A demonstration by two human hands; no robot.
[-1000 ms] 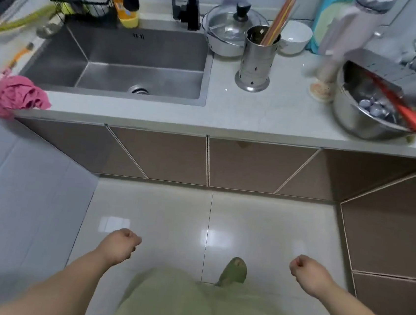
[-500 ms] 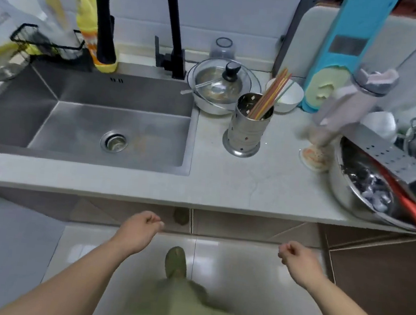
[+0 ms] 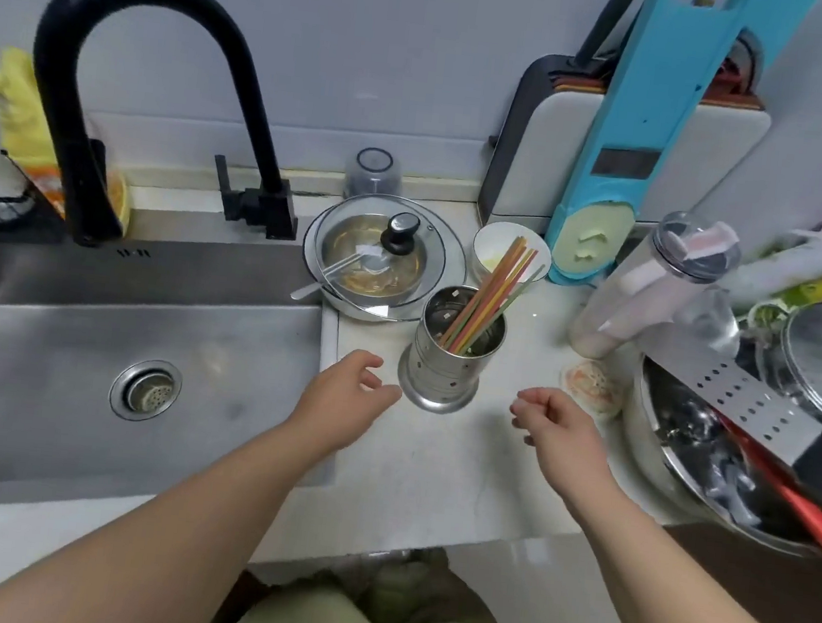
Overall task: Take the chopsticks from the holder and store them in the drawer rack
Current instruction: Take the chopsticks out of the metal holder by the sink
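A perforated steel holder (image 3: 445,365) stands on the white counter right of the sink. Several coloured chopsticks (image 3: 494,292) lean out of it toward the upper right. My left hand (image 3: 347,396) hovers just left of the holder's base, fingers loosely curled and apart, holding nothing. My right hand (image 3: 556,428) hangs a little to the right of the holder, fingers half curled, also holding nothing. Neither hand touches the holder. No drawer rack is in view.
A steel sink (image 3: 138,374) with a black faucet (image 3: 117,92) fills the left. Behind the holder sit a lidded pot (image 3: 384,257) and a white bowl (image 3: 491,248). A clear bottle (image 3: 655,286), a blue slicer (image 3: 634,147) and a large steel bowl (image 3: 676,471) crowd the right.
I have stepped up to the counter and the view has tilted up. Both hands rose from below the counter edge to either side of the holder, fingers loosening.
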